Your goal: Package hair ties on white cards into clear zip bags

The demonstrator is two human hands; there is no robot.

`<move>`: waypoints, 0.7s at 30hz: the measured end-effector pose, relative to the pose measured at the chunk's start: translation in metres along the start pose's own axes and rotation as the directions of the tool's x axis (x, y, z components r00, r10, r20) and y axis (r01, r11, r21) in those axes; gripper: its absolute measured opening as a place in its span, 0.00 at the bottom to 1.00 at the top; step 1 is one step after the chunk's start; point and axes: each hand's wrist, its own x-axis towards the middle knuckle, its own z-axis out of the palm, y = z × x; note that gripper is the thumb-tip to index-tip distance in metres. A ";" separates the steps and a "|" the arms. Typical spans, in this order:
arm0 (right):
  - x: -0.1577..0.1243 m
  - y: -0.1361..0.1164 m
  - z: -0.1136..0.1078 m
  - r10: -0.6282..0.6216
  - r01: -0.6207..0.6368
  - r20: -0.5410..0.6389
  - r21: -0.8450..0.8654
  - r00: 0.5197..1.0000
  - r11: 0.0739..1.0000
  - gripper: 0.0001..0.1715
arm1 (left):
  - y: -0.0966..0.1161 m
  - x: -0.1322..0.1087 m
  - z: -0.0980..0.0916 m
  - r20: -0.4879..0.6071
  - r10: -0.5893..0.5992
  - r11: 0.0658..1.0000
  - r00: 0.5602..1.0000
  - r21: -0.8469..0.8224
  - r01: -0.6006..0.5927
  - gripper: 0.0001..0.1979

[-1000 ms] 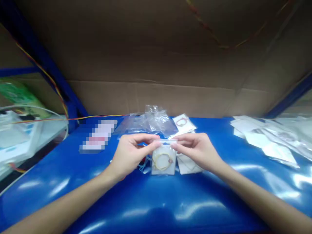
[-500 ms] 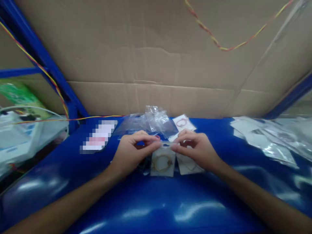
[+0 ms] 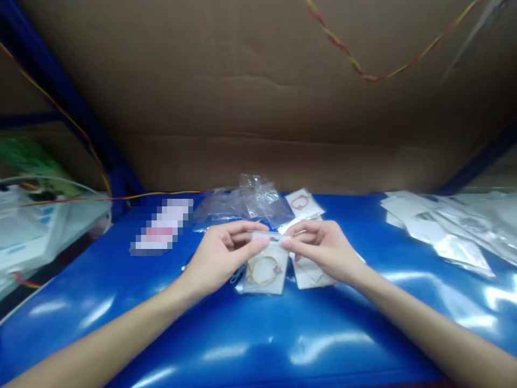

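Between my hands is a small clear plastic bag (image 3: pixel 278 276) with a white card and a yellowish cord bracelet (image 3: pixel 264 271) inside. My left hand (image 3: pixel 226 253) pinches the bag's upper left edge between thumb and fingers. At the upper right edge, my right hand (image 3: pixel 321 248) pinches it the same way. A hang hole shows in the top strip between the fingertips. Partly under my right hand lies another bagged card (image 3: pixel 311 274). Just beyond it is a bagged card with a reddish bracelet (image 3: pixel 300 201). Dark cord (image 3: pixel 237 275) shows beside my left hand.
Clear empty-looking bags (image 3: pixel 258 199) lie at the back of the blue tabletop (image 3: pixel 242 334). A pile of white cards and bags (image 3: pixel 444 226) is at the right. A blurred-out pale item (image 3: pixel 165 226) lies left. Cardboard (image 3: pixel 250 97) stands behind, with a twisted wire (image 3: pixel 363 75) hanging before it.
The left fingers have shifted slightly along the bag's top edge, and the bag has tilted a little. Reddish material seen by the left fingertips is no longer visible there. The picture's background is darker.
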 end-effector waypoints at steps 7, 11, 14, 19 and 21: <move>-0.001 -0.001 0.002 0.027 -0.031 0.070 0.054 0.997 0.998 0.20 | -0.001 -0.001 0.000 0.030 -0.037 0.999 0.999 -0.025 0.037 0.17; -0.001 -0.001 0.002 0.014 -0.015 0.093 0.013 0.996 1.000 0.20 | -0.001 0.000 -0.001 0.002 -0.041 0.998 0.999 -0.043 0.041 0.17; 0.000 -0.002 0.003 -0.011 0.010 0.074 0.010 0.997 1.000 0.20 | -0.002 0.001 0.000 -0.010 -0.016 0.999 1.000 -0.031 0.016 0.17; -0.003 -0.005 0.005 -0.111 0.125 0.172 -0.072 0.979 0.989 0.15 | -0.002 0.002 0.001 -0.138 0.023 0.995 0.990 -0.095 -0.036 0.19; -0.004 -0.005 0.006 -0.121 0.150 0.196 -0.144 0.973 0.978 0.15 | -0.002 0.002 0.001 -0.187 0.024 0.989 0.982 -0.142 -0.051 0.19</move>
